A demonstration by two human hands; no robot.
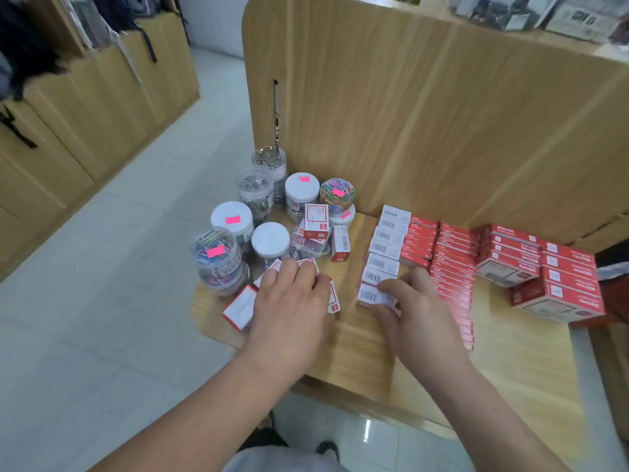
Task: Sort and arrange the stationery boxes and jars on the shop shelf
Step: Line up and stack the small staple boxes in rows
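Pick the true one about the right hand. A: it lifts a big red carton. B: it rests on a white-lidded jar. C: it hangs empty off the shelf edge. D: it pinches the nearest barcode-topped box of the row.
D: the right hand pinches the nearest barcode-topped box, fingers on top, thumb at its near side.

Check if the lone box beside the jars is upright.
Upright: the box stands on its narrow red end, with its barcode side facing out.
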